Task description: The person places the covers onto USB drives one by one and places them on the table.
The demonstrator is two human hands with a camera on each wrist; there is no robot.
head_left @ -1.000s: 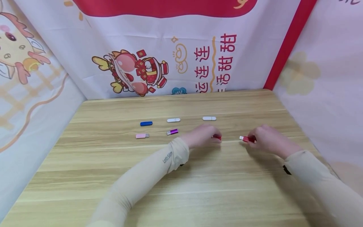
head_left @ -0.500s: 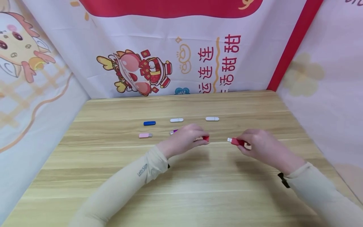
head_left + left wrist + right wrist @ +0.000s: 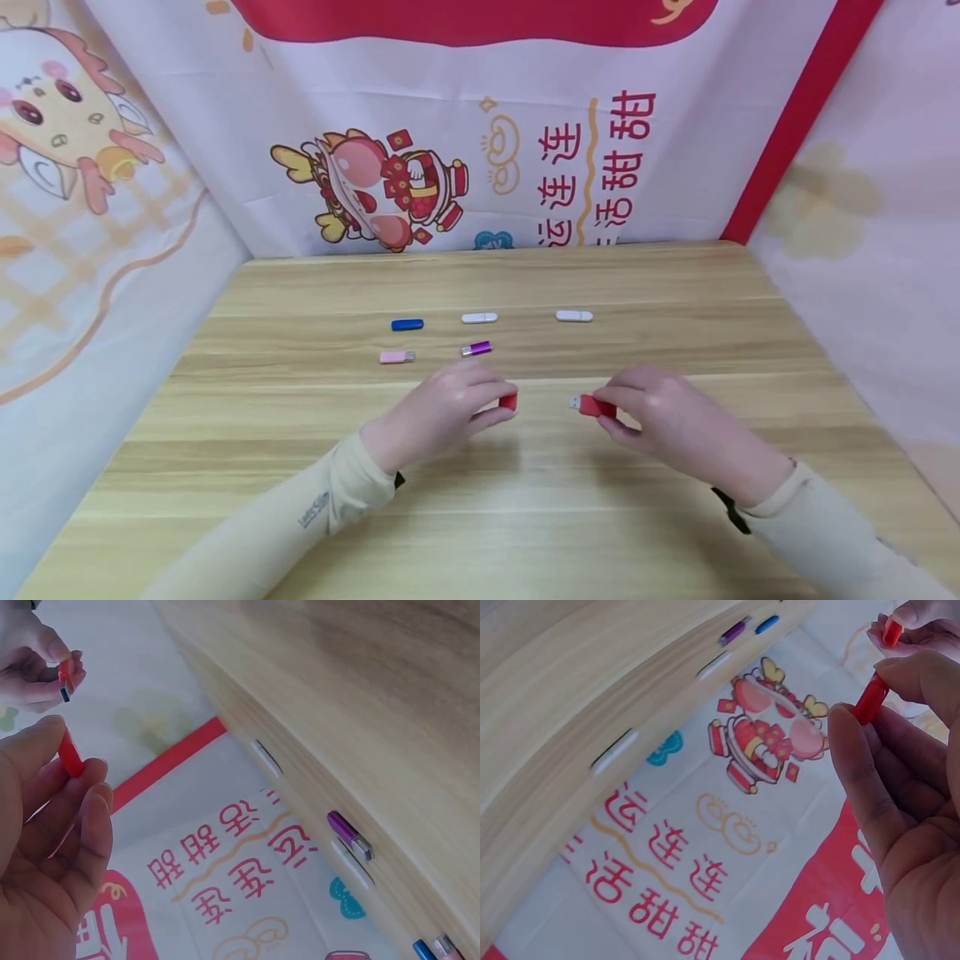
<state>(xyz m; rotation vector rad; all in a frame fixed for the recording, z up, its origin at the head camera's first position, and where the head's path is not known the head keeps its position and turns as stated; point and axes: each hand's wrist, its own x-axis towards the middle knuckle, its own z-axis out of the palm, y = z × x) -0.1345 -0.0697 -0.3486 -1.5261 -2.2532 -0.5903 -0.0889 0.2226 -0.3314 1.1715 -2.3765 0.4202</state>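
My left hand (image 3: 442, 410) pinches a small red cap (image 3: 508, 402) between thumb and fingertips, above the table. Facing it, my right hand (image 3: 667, 421) pinches a red USB stick (image 3: 597, 406) whose bare metal plug points left toward the cap. A gap separates the cap from the plug. In the left wrist view the red cap (image 3: 71, 755) sits between thumb and fingers, with the plugged end of the USB stick (image 3: 66, 681) beyond it. The right wrist view shows the stick's red body (image 3: 871, 699) in my fingertips; its plug is hidden there.
Behind the hands on the wooden table (image 3: 525, 533) lie a purple USB stick (image 3: 477, 348), a pink one (image 3: 397, 357), a blue one (image 3: 407, 325) and two white ones, left (image 3: 479, 317) and right (image 3: 574, 316). Printed cloth (image 3: 420, 92) hangs behind the table.
Both hands have moved left and nearer to me, carrying the red cap and the USB stick. The gap between the two has changed little. The purple stick is uncovered again.
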